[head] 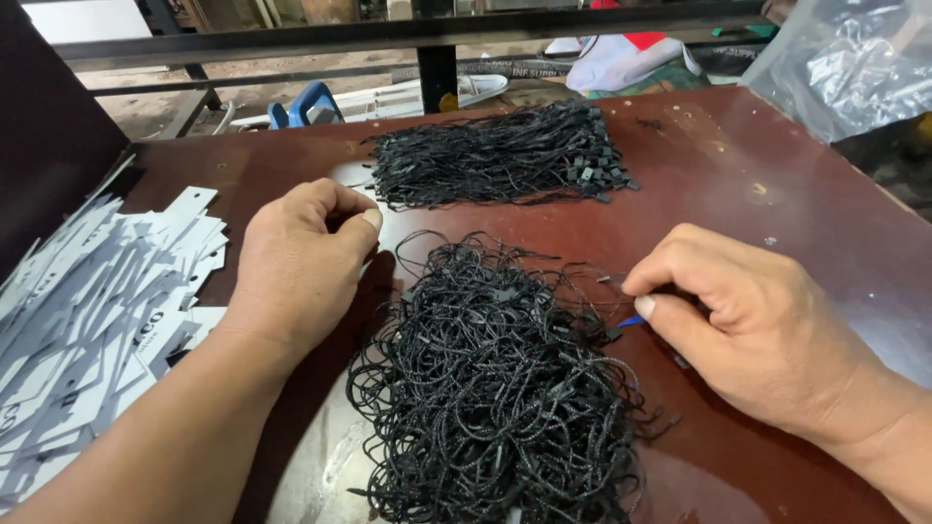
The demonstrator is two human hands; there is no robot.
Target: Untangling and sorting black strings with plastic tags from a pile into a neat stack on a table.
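Head view: both hands pick cords from the tangled black pile [495, 388].
Right hand [757, 330] pinches a cord, perhaps a blue tip; left hand [301, 262], at ten o'clock, closes fingertips on something hidden; next calls for teasing one strand free.

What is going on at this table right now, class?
A person sits at a dark red table. Their right hand pinches at the edge of a loose tangle of black string loops, with a small blue piece at the thumb. Their left hand is curled closed beside the tangle. A tidier bundle of black strings lies behind, and white paper tags are heaped at the left.
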